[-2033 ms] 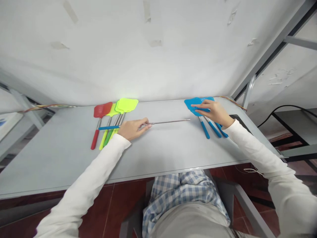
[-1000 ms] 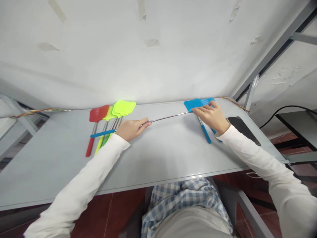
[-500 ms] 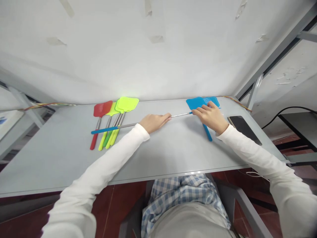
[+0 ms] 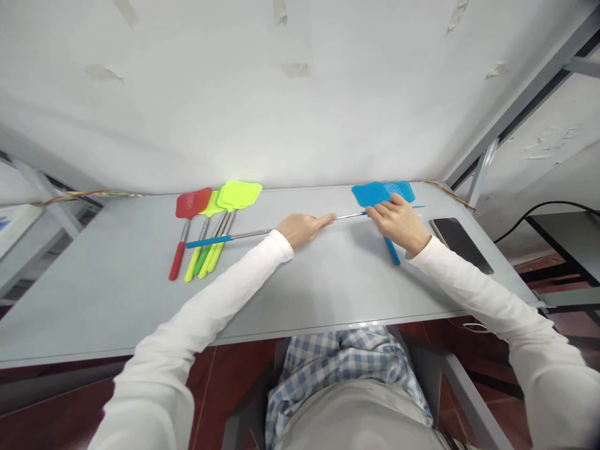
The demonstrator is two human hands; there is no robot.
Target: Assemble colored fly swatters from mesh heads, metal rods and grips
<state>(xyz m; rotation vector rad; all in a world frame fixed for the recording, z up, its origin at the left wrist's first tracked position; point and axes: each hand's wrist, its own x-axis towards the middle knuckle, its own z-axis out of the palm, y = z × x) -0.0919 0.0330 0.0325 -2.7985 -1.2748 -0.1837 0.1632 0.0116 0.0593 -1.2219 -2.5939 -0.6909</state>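
Note:
Between my two hands stretches a blue fly swatter (image 4: 209, 241) with a telescopic metal rod, held level above the table. My left hand (image 4: 302, 229) is closed round the rod, and the blue handle sticks out to its left. Closed on the head end is my right hand (image 4: 397, 222), which hides most of that head. Other blue fly swatters (image 4: 369, 194) lie behind and under my right hand. At the left rest a red fly swatter (image 4: 193, 203) and several yellow and green fly swatters (image 4: 241, 194), their handles toward me.
A dark phone (image 4: 462, 245) lies on the grey table (image 4: 300, 300) right of my right hand. The white wall (image 4: 300, 125) rises directly behind the table. Thin wires (image 4: 450, 192) run along the back corners, and metal frame posts (image 4: 487, 169) stand at the sides.
My left hand has slid to the right along with the handle, toward my right hand, so the rod looks shorter. My right hand has barely moved.

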